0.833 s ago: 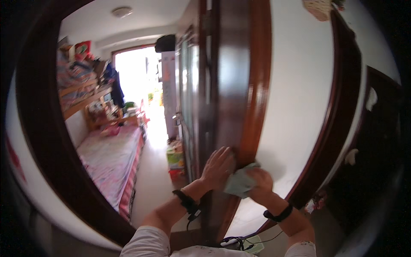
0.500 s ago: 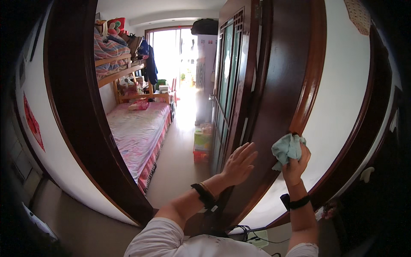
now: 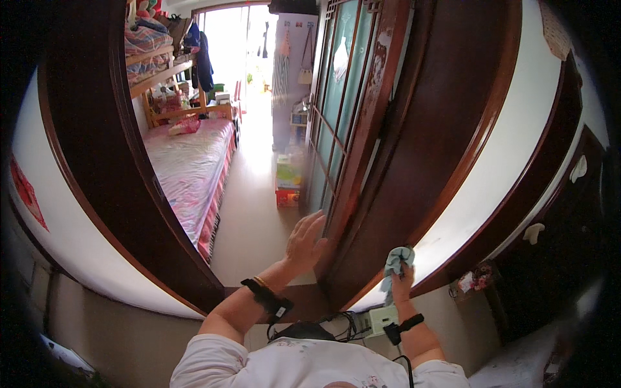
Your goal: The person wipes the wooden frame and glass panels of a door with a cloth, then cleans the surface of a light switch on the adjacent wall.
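Observation:
My right hand (image 3: 403,284) grips a crumpled pale blue-green cloth (image 3: 397,260). The cloth lies against the lower part of the glossy brown door frame (image 3: 446,200), where it meets the white wall; one end hangs down below my fingers. My left hand (image 3: 304,246) is raised in the doorway, fingers stretched out and holding nothing. It is nearest the lower edge of the open wooden door with glass panes (image 3: 333,110); whether it touches the door I cannot tell. Both wrists wear black bands.
Past the doorway stands a bunk bed with a pink sheet (image 3: 187,155). Boxes (image 3: 288,181) sit on the floor beside the door. Low by the frame lie a pale green box (image 3: 381,320) and black cables (image 3: 349,323). The left frame post (image 3: 116,161) borders the opening.
My right hand has slid the cloth down along the door frame, lower and slightly left. My left hand has moved left and a little down. The view has tilted downward.

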`<state>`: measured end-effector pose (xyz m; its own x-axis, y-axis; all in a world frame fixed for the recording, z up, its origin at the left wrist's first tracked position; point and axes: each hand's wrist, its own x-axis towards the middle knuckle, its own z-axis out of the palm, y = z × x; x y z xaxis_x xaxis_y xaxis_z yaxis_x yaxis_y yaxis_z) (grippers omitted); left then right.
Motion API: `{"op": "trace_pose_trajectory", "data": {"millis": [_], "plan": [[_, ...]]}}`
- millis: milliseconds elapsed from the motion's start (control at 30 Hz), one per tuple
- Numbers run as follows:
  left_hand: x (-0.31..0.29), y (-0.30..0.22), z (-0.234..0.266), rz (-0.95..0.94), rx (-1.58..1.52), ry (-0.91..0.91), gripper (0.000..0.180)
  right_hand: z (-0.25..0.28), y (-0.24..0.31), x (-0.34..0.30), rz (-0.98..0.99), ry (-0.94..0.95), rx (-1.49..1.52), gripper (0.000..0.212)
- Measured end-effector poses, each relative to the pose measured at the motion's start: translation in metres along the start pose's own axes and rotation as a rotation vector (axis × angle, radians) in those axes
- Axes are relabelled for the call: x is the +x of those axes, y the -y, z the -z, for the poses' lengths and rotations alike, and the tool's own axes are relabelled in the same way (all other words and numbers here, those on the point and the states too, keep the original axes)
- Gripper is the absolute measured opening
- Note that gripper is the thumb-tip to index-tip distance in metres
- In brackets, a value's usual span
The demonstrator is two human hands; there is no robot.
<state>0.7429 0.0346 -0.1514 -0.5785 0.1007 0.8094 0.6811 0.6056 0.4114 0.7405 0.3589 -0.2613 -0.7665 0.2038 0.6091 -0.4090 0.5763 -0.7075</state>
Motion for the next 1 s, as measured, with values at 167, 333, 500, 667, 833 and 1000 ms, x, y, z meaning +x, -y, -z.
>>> {"op": "trace_pose_trajectory", "data": {"millis": [167,333,500,667,833,1000], "plan": [[-0.067,0.026,-0.003,0.437,-0.351,0.356,0.051,-0.023,0.068,-0.023,-1.022,0.510,1.194,0.040],[-0.058,-0.012,0.019,0.858,-1.492,0.511,0.059,-0.041,0.179,-0.012,-1.053,0.936,1.477,0.048],[-0.048,-0.015,0.061,0.715,-1.685,0.498,0.058,-0.069,0.211,0.000,-1.181,1.044,1.345,0.046],[-0.070,0.021,0.081,0.690,-1.374,0.401,0.056,-0.112,0.184,0.005,-1.059,1.037,1.237,0.036],[-0.081,0.052,0.112,0.854,-1.156,0.473,0.055,-0.138,0.177,0.017,-0.826,1.188,1.106,0.037],[-0.083,0.096,0.117,0.938,-1.316,0.583,0.062,-0.154,0.185,0.062,-0.477,1.344,0.756,0.027]]}}
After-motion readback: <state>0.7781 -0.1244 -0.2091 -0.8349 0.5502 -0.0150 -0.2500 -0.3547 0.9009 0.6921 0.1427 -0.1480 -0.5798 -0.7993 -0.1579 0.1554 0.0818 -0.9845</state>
